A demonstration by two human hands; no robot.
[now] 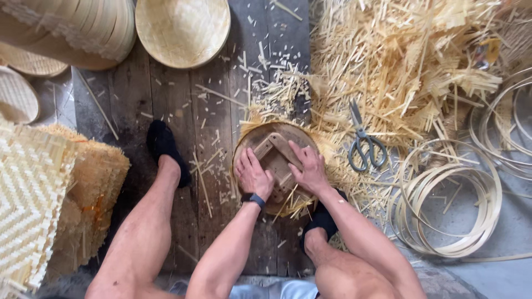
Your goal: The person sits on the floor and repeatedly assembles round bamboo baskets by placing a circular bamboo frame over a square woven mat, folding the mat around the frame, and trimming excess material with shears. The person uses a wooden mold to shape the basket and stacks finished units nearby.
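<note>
Both hands press flat, fingers spread, on a round wooden form [275, 166] set over woven bamboo on the plank floor: left hand [253, 176] on its left side, right hand [309, 169] on its crossbar. Scissors [363, 145] lie among bamboo scraps [399, 61]; a shallow basket [183, 30] sits beyond.

My left hand [253, 176] and right hand [309, 169] pressed flat on the round wooden mould [275, 165]; scissors [364, 144] lay near my right on the bamboo scraps [399, 61].

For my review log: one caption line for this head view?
Both hands, left hand and right hand, press a round wooden form on the plank floor; scissors beside.
</note>
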